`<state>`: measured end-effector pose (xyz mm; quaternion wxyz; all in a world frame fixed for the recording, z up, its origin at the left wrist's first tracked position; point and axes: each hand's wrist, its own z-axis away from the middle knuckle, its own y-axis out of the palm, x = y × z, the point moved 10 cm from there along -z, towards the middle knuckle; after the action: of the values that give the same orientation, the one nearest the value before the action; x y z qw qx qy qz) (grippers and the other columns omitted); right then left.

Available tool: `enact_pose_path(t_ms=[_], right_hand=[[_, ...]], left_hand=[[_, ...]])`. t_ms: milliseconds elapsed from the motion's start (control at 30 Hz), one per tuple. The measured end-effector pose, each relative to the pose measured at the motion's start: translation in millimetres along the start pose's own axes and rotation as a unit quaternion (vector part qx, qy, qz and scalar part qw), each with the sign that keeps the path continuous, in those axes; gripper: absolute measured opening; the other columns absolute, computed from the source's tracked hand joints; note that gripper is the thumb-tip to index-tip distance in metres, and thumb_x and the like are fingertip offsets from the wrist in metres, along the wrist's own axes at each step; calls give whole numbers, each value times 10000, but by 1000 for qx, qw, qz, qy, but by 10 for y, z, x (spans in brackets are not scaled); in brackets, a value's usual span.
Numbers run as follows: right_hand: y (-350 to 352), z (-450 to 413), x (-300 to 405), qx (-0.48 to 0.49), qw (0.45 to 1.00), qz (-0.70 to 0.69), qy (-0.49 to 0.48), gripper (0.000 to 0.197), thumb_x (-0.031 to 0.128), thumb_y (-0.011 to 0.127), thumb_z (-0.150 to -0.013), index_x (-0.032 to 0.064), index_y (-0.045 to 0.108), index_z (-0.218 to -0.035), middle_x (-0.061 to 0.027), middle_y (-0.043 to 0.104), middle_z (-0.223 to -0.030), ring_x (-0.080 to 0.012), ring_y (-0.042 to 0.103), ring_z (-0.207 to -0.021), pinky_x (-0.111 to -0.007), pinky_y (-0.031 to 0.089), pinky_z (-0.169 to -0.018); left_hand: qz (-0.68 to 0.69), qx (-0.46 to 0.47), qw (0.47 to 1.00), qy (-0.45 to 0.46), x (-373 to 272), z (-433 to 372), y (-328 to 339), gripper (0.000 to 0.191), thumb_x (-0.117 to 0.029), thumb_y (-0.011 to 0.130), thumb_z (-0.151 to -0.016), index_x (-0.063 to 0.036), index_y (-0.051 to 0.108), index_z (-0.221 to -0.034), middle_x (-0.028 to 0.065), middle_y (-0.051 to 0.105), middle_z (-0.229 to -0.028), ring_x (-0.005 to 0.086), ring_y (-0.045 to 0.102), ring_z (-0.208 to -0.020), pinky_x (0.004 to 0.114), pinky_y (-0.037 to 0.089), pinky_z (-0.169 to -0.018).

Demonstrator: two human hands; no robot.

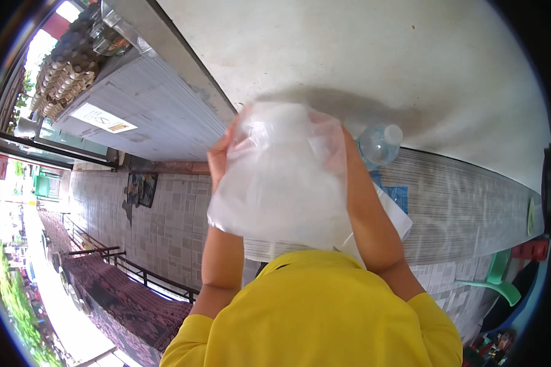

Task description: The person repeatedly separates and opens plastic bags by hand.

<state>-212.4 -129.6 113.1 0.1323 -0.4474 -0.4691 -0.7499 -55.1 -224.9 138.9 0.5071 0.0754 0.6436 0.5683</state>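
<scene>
A translucent white plastic bag (284,179) is spread between my two hands at chest height. My left hand (221,153) grips its left side, with the thumb outside and the fingers partly behind the film. On the opposite side, my right hand (333,142) shows blurred through the plastic, its fingers around the upper right part. The bag's lower edge hangs loose toward my yellow shirt. Just right of my right hand stands a clear plastic bottle (379,146) with a white cap. Whether anything is inside the bag cannot be made out.
White paper (395,213) and a blue packet (398,197) lie on the striped tabletop (450,206), against a pale wall (395,55). Stacked egg trays (62,85) top a grey counter (151,105) at left. A green plastic chair (498,277) stands right; a patterned cloth (124,303) hangs lower left.
</scene>
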Motion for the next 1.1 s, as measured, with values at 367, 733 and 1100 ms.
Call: enact_pose_path(t_ms=[367, 733, 1100], right_hand=[[-1068, -384, -1180, -196, 969, 141, 50, 96, 77, 588, -789, 11, 622, -850, -46, 609, -773, -137, 550, -666, -263, 444, -619], [-592, 542, -841, -110, 978, 56, 171, 179, 255, 585, -869, 77, 575, -888, -6, 555, -830, -107, 530, -802, -260, 437, -699], [189, 1055, 13, 115, 969, 215, 31, 175, 143, 658, -810, 10, 609, -912, -15, 597, -821, -73, 516, -804, -221, 415, -753]], left_hand=[[-131, -169, 976, 31, 795, -579, -1581, 214, -40, 453, -856, -3, 527, -1054, 52, 591, -966, 155, 594, -830, 270, 487, -646], [-433, -67, 897, -64, 590, 265, -1319, 228, -150, 641, -808, -36, 581, -996, 59, 610, -919, 190, 587, -903, 290, 458, -787], [-478, 108, 872, -7, 514, 627, 258, 229, 39, 710, -702, -36, 553, -852, -11, 543, -784, 35, 483, -711, 189, 422, -653]])
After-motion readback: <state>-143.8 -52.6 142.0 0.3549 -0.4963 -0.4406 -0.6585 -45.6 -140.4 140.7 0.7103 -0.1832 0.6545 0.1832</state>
